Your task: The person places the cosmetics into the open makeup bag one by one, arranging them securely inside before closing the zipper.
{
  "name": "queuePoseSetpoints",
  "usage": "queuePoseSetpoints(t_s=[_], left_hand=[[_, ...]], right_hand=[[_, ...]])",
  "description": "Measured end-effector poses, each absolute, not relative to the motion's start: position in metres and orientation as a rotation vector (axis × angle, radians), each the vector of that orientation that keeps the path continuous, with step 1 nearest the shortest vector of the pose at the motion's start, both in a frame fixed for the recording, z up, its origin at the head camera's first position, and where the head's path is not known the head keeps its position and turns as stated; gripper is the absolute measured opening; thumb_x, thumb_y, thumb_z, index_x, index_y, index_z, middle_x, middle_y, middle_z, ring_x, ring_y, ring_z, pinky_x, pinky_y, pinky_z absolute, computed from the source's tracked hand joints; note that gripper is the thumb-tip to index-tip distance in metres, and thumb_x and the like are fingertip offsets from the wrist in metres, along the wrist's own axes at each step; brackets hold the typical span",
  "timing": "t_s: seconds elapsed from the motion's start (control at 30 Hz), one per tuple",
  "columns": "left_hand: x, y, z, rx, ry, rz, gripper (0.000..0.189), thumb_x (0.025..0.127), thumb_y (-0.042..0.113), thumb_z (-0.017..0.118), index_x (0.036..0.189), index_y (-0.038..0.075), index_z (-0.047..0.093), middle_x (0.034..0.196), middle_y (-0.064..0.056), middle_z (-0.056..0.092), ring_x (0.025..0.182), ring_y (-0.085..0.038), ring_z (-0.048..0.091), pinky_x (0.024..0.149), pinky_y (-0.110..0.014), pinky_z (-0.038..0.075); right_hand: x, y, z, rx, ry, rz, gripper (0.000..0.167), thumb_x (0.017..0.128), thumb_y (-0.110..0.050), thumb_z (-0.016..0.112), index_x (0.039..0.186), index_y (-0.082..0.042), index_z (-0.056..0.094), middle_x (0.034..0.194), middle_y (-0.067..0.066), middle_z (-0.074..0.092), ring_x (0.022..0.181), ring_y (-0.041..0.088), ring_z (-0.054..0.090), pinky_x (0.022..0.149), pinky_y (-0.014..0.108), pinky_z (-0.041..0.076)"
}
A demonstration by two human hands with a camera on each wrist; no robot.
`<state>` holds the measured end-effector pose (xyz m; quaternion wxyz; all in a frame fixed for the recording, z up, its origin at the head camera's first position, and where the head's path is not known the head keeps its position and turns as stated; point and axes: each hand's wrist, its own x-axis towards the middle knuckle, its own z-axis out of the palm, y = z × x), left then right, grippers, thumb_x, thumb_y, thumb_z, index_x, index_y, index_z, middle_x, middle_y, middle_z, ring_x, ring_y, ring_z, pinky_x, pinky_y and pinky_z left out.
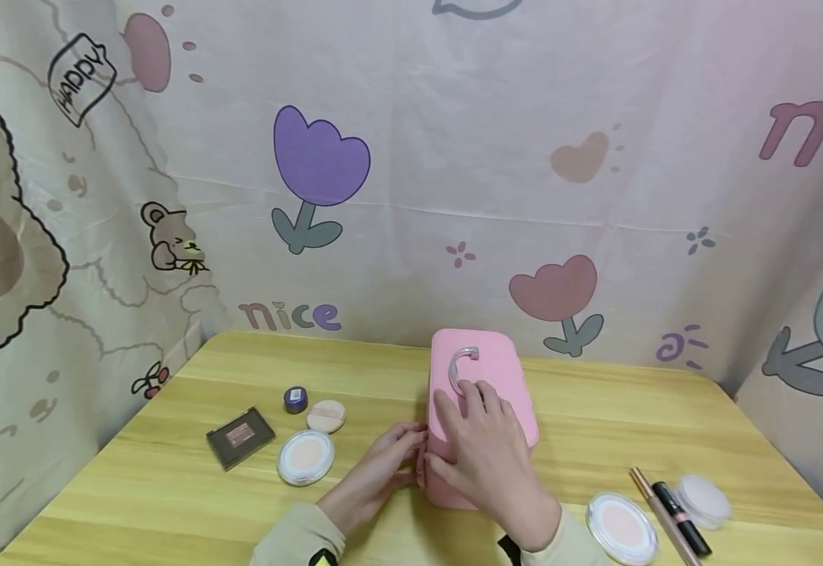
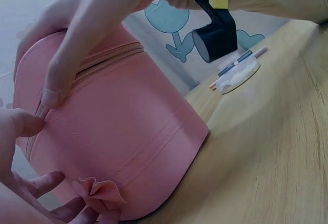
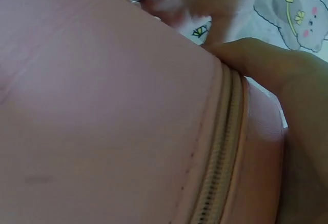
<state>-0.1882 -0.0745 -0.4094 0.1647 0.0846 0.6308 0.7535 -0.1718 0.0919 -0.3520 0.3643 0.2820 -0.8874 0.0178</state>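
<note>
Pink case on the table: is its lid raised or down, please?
Down: in the head view, the lid lies over the case, the right hand on top. Whether the zipper is fully closed, I cannot tell.

Is a boxy pink case [image 1: 513,397] with rounded corners and smooth, leather-like walls. Stands upright on the wooden tabletop [image 1: 383,377], just right of centre in the head view, with longer lid edges running away from the person. Has a flat lid [image 1: 485,342] lying down over the body, topped by a curved silvery handle [image 1: 453,365]. Shows a toothed zipper [image 3: 220,147] along the seam below; cannot be told closed or not all the way round. Carries a small ruffled pink bow [image 2: 97,193] and a double line of stitching on one wall. Bears the right hand [image 1: 485,452] on top, beside the handle, and touches the left hand [image 1: 383,464] at the left side.
</note>
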Motion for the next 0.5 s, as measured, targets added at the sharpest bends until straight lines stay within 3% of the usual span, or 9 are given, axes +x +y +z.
queuePoseSetpoints(t_s=[0.5], left_hand=[[-0.185,-0.071,-0.410,0.196,1.810,2.202,0.046,0.097,0.024,0.050,0.128,-0.007,0.036,0.116,-0.016,0.052,0.098,-0.021,0.052,0.076,-0.035,0.048]], right_hand=[[-0.169,0.090,-0.340,0.720,-2.356,0.095,0.062,0.063,-0.040,0.082,0.114,-0.010,0.060,0.104,0.016,0.057,0.096,0.035,0.053,0.066,0.043,0.049]])
